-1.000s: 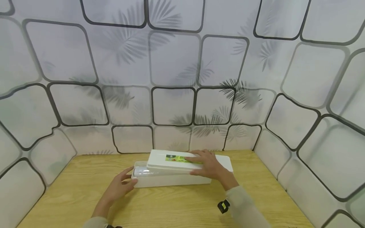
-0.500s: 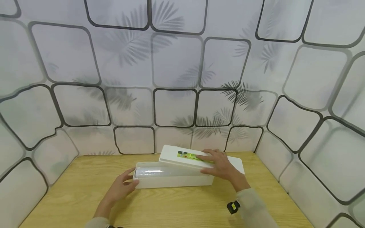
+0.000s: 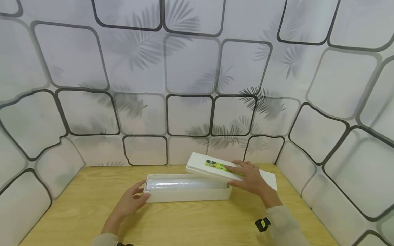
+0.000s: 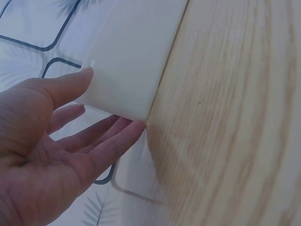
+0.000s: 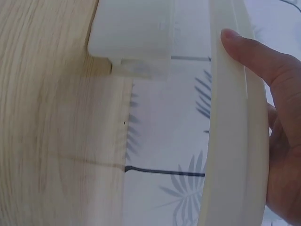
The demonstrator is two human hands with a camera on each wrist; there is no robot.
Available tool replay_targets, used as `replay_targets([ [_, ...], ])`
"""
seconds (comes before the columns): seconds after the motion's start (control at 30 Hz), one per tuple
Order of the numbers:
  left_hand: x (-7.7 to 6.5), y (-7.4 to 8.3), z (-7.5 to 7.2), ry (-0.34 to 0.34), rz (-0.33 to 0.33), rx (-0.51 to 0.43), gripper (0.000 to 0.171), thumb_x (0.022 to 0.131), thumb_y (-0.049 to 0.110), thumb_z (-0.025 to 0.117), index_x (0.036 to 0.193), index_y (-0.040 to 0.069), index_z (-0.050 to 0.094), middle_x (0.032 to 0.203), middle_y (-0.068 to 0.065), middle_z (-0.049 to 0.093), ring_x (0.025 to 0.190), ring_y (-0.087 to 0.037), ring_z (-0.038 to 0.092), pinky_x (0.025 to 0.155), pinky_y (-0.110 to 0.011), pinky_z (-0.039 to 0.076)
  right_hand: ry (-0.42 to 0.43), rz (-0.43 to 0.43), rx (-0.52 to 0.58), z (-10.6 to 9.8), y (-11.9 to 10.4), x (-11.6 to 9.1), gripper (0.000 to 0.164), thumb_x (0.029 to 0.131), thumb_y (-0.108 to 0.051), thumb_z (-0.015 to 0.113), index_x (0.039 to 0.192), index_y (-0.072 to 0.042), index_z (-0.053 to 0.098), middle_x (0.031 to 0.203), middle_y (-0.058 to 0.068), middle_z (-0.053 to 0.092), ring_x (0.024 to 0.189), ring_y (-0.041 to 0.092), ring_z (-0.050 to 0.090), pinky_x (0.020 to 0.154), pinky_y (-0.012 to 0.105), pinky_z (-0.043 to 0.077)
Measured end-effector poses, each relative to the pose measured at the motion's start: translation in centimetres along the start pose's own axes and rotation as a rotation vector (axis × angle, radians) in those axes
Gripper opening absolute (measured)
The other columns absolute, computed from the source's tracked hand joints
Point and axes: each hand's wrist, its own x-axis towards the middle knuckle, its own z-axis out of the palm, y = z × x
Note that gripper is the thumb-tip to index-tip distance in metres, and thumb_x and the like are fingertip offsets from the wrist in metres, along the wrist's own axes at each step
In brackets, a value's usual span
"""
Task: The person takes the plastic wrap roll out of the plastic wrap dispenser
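A long white plastic box [image 3: 187, 196] rests on the table, holding a glossy roll of cling film [image 3: 178, 184]. My left hand [image 3: 130, 201] holds the box's left end, thumb at the front corner and fingers at the far one. In the left wrist view, thumb and fingertips meet the box wall [image 4: 131, 61]. My right hand [image 3: 250, 179] grips the white lid [image 3: 198, 162], which has a green and yellow label [image 3: 212, 164]. The lid is tilted, with its left end overlapping the box's right part. The right wrist view shows my thumb [image 5: 244, 49] on the lid's edge [image 5: 230, 122].
The wood-grain table [image 3: 184, 222] extends in front of the box and to both sides. Behind and beside it hangs a pale sheet [image 3: 191, 116] with a pattern of rounded squares and leaves. A small black device [image 3: 262, 224] sits at my right wrist.
My right hand has moved the lid to the right and tilted it further, uncovering most of the roll. The left hand keeps its hold on the box's left end.
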Motion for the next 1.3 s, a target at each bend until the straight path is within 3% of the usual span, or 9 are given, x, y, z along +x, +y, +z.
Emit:
replay_targets([
  [0.33, -0.1, 0.0, 0.0, 0.0, -0.006, 0.004, 0.069, 0.101, 0.01, 0.066, 0.157, -0.006, 0.031, 0.144, -0.044, 0.046, 0.114, -0.042, 0.069, 0.085, -0.037, 0.065, 0.02, 0.072, -0.07, -1.0, 2.7, -2.0, 0.057, 0.086, -0.043, 0.081, 0.139, -0.027, 0.067, 0.144, 0.015, 0.061, 0.121, 0.045, 0.056, 0.086, 0.062, 0.044],
  [0.6, -0.2, 0.0, 0.0, 0.003, -0.017, -0.004, 0.068, 0.101, 0.01, 0.067, 0.157, -0.005, 0.032, 0.144, -0.043, 0.047, 0.115, -0.042, 0.068, 0.086, -0.038, 0.065, 0.039, 0.142, -0.063, -2.0, 4.5, -3.6, 0.057, 0.085, -0.042, 0.082, 0.138, -0.023, 0.068, 0.143, 0.019, 0.059, 0.121, 0.052, 0.056, 0.083, 0.066, 0.042],
  [1.3, -0.1, 0.1, 0.0, -0.016, -0.015, -0.011, 0.069, 0.102, 0.011, 0.066, 0.158, -0.006, 0.029, 0.145, -0.043, 0.046, 0.117, -0.043, 0.067, 0.087, -0.039, 0.065, 0.06, 0.283, -0.123, -1.9, 8.5, -6.4, 0.059, 0.083, -0.041, 0.084, 0.135, -0.018, 0.07, 0.135, 0.023, 0.06, 0.109, 0.051, 0.058, 0.063, 0.052, 0.039],
])
